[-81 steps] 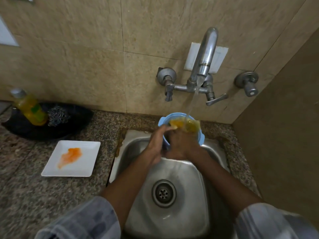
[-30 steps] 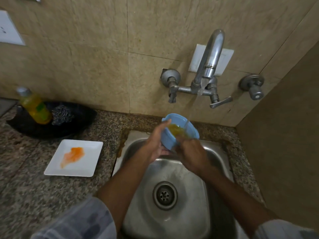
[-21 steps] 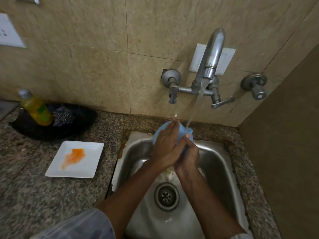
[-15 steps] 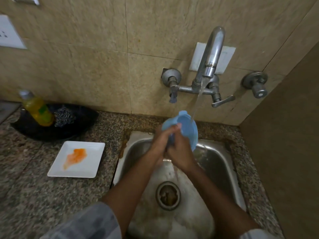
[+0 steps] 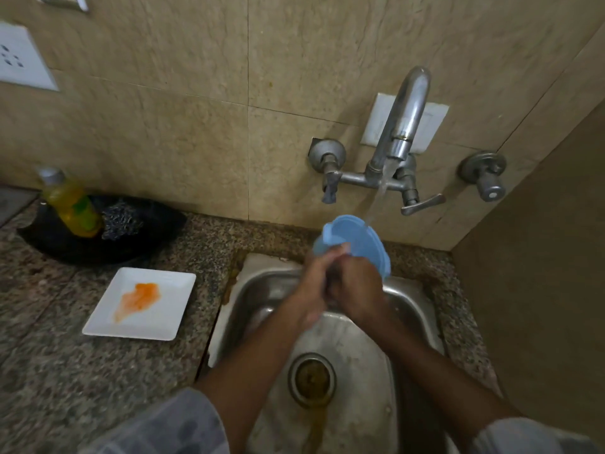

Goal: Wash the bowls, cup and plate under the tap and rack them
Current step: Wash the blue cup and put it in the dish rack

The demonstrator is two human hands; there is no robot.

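Observation:
A light blue bowl (image 5: 353,239) is held tipped over, its underside up, above the back of the steel sink (image 5: 415,309). Water runs from the tap (image 5: 404,126) onto its back edge. My left hand (image 5: 314,283) and my right hand (image 5: 357,290) are both closed on the bowl's near side, pressed against each other. On the granite counter to the left lies a white square plate (image 5: 163,309) with an orange smear. Yellowish water collects at the sink drain (image 5: 312,383).
A black dish (image 5: 157,227) at the back left holds a yellow soap bottle (image 5: 70,204) and a steel scrubber (image 5: 121,221). A tiled wall rises behind the sink and a side wall stands close on the right. A socket plate (image 5: 19,57) is on the wall, upper left.
The bowl held yellow liquid under the stream, then was tipped over and emptied. Dirty water now sits at the drain, and both hands keep rubbing the upturned bowl.

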